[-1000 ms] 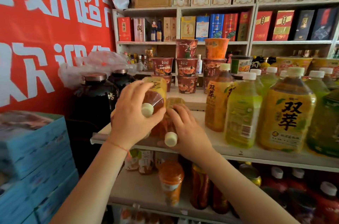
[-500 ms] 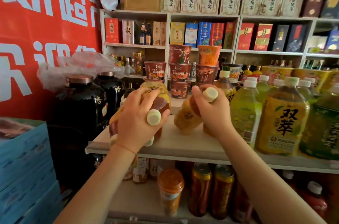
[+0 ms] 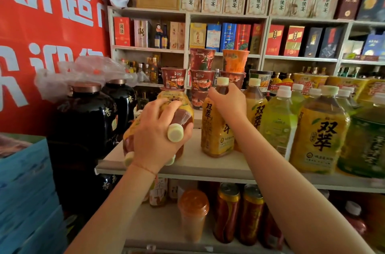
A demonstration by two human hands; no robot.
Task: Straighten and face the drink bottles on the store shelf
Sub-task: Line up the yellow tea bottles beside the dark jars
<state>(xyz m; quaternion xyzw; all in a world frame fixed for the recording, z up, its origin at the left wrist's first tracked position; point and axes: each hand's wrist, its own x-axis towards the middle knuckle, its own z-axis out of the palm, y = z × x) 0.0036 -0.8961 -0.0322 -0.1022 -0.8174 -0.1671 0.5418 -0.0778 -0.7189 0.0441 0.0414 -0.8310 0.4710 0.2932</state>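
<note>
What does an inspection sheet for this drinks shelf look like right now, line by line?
Surface: pale shelf board, bare strip along its front edge.
Job's things: one brown tea bottle stands upright, label forward; a lying tea bottle points its cap outward, with more caps below it.
Clutter: stacked instant noodle cups behind; black ceramic jars at left.
Hands: left hand grips the lying tea bottle; right hand holds the upright bottle's shoulder.
Cables: nothing seen.
Surroundings: red banner, boxed liquor on the back shelves, green tea bottles to the right.
</note>
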